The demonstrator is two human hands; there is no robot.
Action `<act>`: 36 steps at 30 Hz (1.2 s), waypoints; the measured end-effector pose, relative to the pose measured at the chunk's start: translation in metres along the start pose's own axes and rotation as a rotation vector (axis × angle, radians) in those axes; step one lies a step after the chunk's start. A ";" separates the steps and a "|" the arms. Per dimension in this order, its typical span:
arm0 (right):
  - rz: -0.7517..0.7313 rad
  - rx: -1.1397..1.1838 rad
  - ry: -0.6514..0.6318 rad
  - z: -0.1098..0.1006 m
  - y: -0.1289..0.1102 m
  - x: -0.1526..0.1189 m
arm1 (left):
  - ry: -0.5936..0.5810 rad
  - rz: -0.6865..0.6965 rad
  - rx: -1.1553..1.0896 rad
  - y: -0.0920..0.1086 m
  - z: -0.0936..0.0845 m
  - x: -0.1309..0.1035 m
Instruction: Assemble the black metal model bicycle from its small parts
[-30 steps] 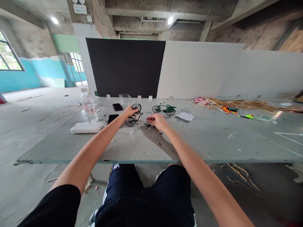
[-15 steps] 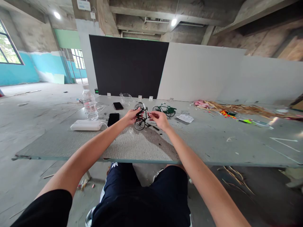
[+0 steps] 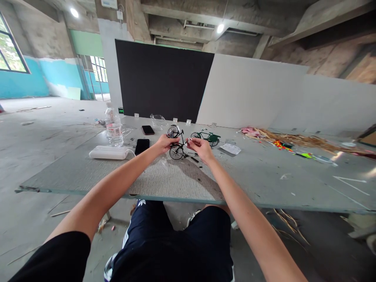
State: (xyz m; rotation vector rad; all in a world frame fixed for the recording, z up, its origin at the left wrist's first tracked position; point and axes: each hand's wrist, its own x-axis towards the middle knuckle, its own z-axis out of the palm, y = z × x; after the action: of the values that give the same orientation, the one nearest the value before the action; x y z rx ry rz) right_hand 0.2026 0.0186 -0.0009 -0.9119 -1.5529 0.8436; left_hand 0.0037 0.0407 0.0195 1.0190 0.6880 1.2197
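A black model bicycle (image 3: 176, 151) is held over the table by my left hand (image 3: 165, 143), whose fingers close on its frame between the two wheels. Close to the bicycle's right side, my right hand (image 3: 201, 146) pinches a small silvery part (image 3: 189, 140); whether it touches the frame I cannot tell. Behind my right hand stands a green model bicycle (image 3: 209, 137). Small dark loose parts (image 3: 194, 159) lie on the table below my hands.
Left on the table (image 3: 96, 176) are a water bottle (image 3: 114, 127), a white power strip-like block (image 3: 108, 152) and two phones (image 3: 142, 146). Printed paper (image 3: 230, 149) lies to the right, with wood strips (image 3: 289, 139) farther off. Upright black board (image 3: 163, 80) lines the back.
The view has shifted slightly. My right hand's pinched silvery part stays close beside the bicycle, while my left hand still grips the frame.
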 end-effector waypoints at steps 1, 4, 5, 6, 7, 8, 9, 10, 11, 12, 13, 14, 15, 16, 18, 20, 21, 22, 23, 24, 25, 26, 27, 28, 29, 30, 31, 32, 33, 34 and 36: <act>-0.001 -0.003 0.004 0.000 -0.001 0.000 | 0.004 0.000 0.003 0.000 0.001 -0.001; 0.004 -0.034 0.019 0.001 -0.001 0.000 | 0.011 -0.011 0.012 -0.001 0.002 -0.002; 0.003 -0.035 0.023 0.001 -0.001 0.000 | 0.011 -0.014 0.015 -0.001 0.002 -0.002; 0.002 -0.031 0.025 0.001 0.000 0.000 | 0.008 -0.017 0.020 -0.002 0.001 -0.001; 0.000 -0.025 0.025 0.000 0.001 0.000 | 0.007 -0.018 0.027 -0.003 0.000 0.000; -0.003 -0.020 0.022 0.000 0.001 0.001 | 0.007 -0.020 0.036 -0.004 -0.001 0.001; -0.008 -0.017 0.018 -0.001 0.002 0.001 | 0.006 -0.021 0.045 -0.004 -0.002 0.001; -0.016 -0.020 0.012 -0.002 0.003 0.002 | 0.007 -0.024 0.054 -0.005 -0.003 0.002; -0.027 -0.031 0.006 -0.002 0.003 0.002 | 0.010 -0.029 0.060 -0.006 -0.003 0.003; -0.044 -0.056 0.004 -0.003 0.003 0.002 | 0.017 -0.035 0.061 -0.006 -0.003 0.003; -0.066 -0.095 0.009 -0.004 0.003 0.001 | 0.025 -0.038 0.057 -0.006 -0.003 0.003; -0.091 -0.146 0.022 -0.004 0.001 0.001 | 0.036 -0.040 0.048 -0.006 -0.002 0.002; -0.118 -0.206 0.043 -0.004 0.000 0.000 | 0.049 -0.039 0.036 -0.006 0.000 0.002; -0.148 -0.268 0.070 -0.004 -0.003 -0.001 | 0.064 -0.037 0.021 -0.005 0.001 0.001; -0.211 -0.383 0.126 -0.002 -0.008 -0.005 | 0.096 -0.034 -0.008 -0.006 0.004 -0.001; -0.266 -0.455 0.149 0.001 -0.013 -0.008 | 0.130 -0.031 -0.039 -0.006 0.007 -0.002; -0.288 -0.473 0.143 0.002 -0.014 -0.010 | 0.148 -0.031 -0.054 -0.007 0.008 -0.002; -0.307 -0.482 0.130 0.004 -0.015 -0.011 | 0.167 -0.034 -0.068 -0.007 0.009 -0.003; -0.322 -0.488 0.116 0.005 -0.016 -0.011 | 0.180 -0.039 -0.080 -0.007 0.010 -0.003; -0.334 -0.494 0.108 0.007 -0.016 -0.012 | 0.188 -0.047 -0.090 -0.008 0.010 -0.003; -0.344 -0.505 0.110 0.008 -0.015 -0.012 | 0.190 -0.058 -0.097 -0.008 0.010 -0.003; -0.351 -0.517 0.122 0.009 -0.015 -0.012 | 0.183 -0.068 -0.101 -0.007 0.010 -0.003; -0.356 -0.522 0.140 0.009 -0.014 -0.012 | 0.169 -0.075 -0.103 -0.007 0.010 -0.003; -0.359 -0.518 0.157 0.010 -0.013 -0.012 | 0.149 -0.078 -0.106 -0.007 0.010 -0.004; -0.364 -0.511 0.171 0.010 -0.013 -0.012 | 0.126 -0.079 -0.108 -0.006 0.010 -0.005; -0.371 -0.504 0.179 0.010 -0.013 -0.012 | 0.101 -0.079 -0.111 -0.006 0.010 -0.006; -0.380 -0.501 0.184 0.011 -0.014 -0.013 | 0.079 -0.077 -0.114 -0.005 0.010 -0.007; -0.390 -0.506 0.183 0.011 -0.014 -0.013 | 0.065 -0.076 -0.117 -0.005 0.011 -0.008; -0.402 -0.516 0.179 0.011 -0.014 -0.014 | 0.065 -0.077 -0.122 -0.004 0.012 -0.009; -0.414 -0.530 0.176 0.012 -0.014 -0.014 | 0.073 -0.078 -0.127 -0.004 0.013 -0.011; -0.441 -0.556 0.176 0.012 -0.014 -0.015 | 0.102 -0.083 -0.138 -0.004 0.016 -0.013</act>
State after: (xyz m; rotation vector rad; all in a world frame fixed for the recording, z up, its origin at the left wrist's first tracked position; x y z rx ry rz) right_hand 0.1904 -0.0015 0.0029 -0.9438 -1.7708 0.0084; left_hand 0.0158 0.0242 0.0216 0.8108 0.7078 1.2349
